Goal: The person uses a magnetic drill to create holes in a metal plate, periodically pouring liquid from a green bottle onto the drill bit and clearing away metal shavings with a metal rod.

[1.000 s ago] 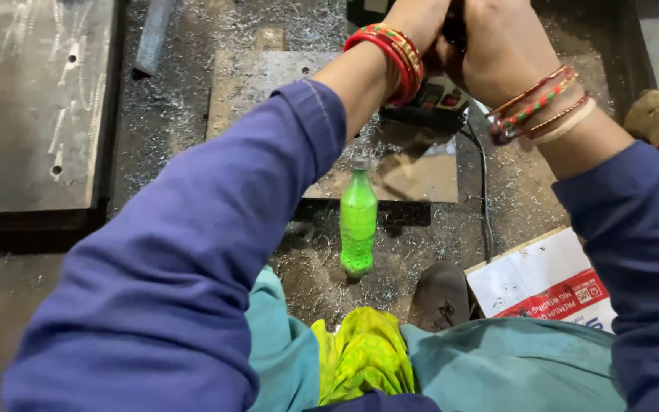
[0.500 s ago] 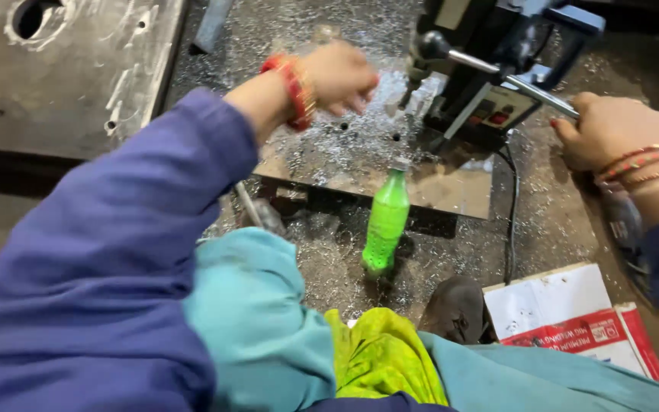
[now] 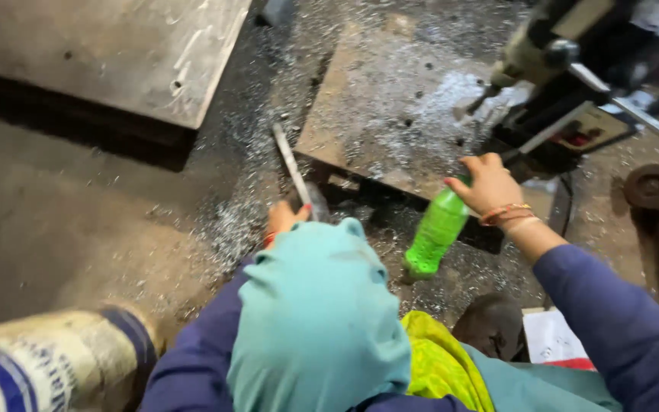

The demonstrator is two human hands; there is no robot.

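Floor: grimy concrete shop floor [image 3: 78, 221], dusted all over with shiny metal shavings [image 3: 230, 214], thickest around the plates
Big plate: thick grey steel slab [image 3: 108, 53] top left, flat, scuffed, a few small drilled holes in it, dark shadow under its edge
Work plate: smaller steel plate [image 3: 390, 114] in the middle, square-ish, covered in silvery chips and dotted with drilled holes
Drill: chunky dark drill machine [image 3: 566, 76] sitting at the plate's right side, bit pointing down at it, chrome handle bar sticking out to the right
Bottle: green plastic bottle [image 3: 436, 233], see-through, smooth, tilted with its top toward the plate's near edge and its base down toward the knees, just beside the plate
Right hand: right hand [image 3: 490, 183] curled over the top of the bottle, fingers closed around it, so it's gripping it; red and gold bangles on the wrist, blue sleeve
Rod: thin metal rod [image 3: 295, 172] lying slanted on the floor by the plate's left edge
Left hand: left hand [image 3: 284, 220] mostly hidden behind a teal-clad knee [image 3: 318, 320], sitting right at the rod's lower end; honestly can't tell if it's actually gripping it or how open it is
Other stuff: yellow cloth [image 3: 440, 362] in the lap, blue-and-white cylinder [image 3: 47, 362] bottom left, rusty round part [image 3: 654, 187] far right
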